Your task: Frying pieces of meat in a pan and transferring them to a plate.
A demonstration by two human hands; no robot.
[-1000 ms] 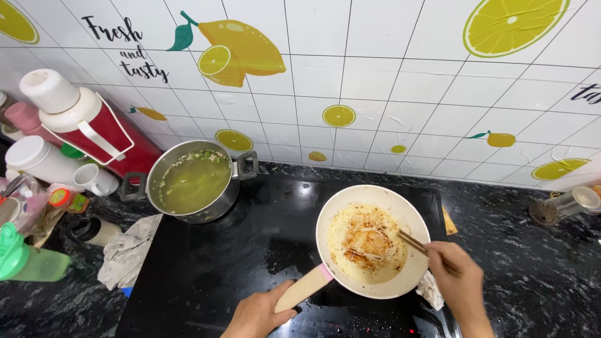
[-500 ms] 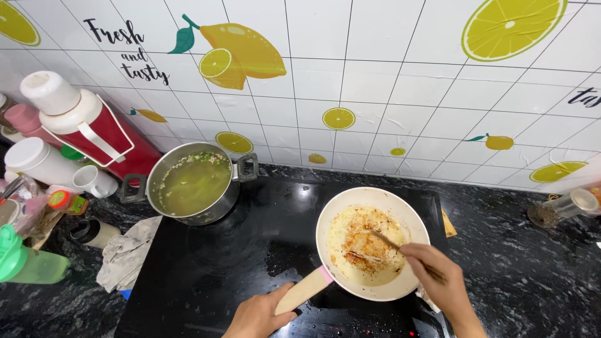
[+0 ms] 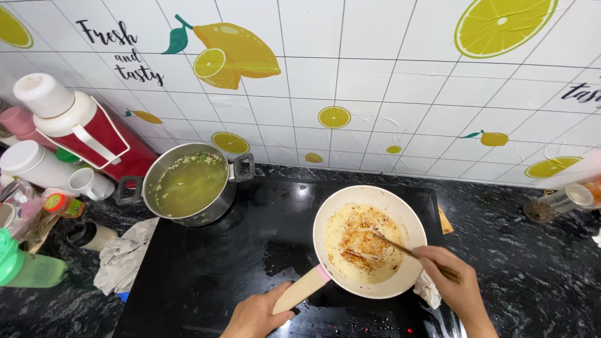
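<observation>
My left hand [image 3: 255,316] is cut off by the bottom edge; I see its fingers closed round the pale wooden handle of the cream-coloured round frying pan [image 3: 410,228], which sits on the black glass cooktop [image 3: 250,250] at front right. My right hand [image 3: 454,285] is pinched shut on a pair of thin wooden chopsticks [image 3: 400,246], tips down in the browned, crusty food [image 3: 363,241] in the pan; what that food is, I cannot make out. A crumpled white rag [image 3: 427,289] is half hidden under the pan's rim.

I count one steel pot of greenish broth [image 3: 191,184], one red-and-white thermos jug [image 3: 81,128], one white mug [image 3: 91,183], one green bottle [image 3: 25,266] and one grey cloth [image 3: 125,256] at left. The counter is dark speckled stone [image 3: 532,269]; behind it stands a white tiled wall with lemon decals [image 3: 375,75].
</observation>
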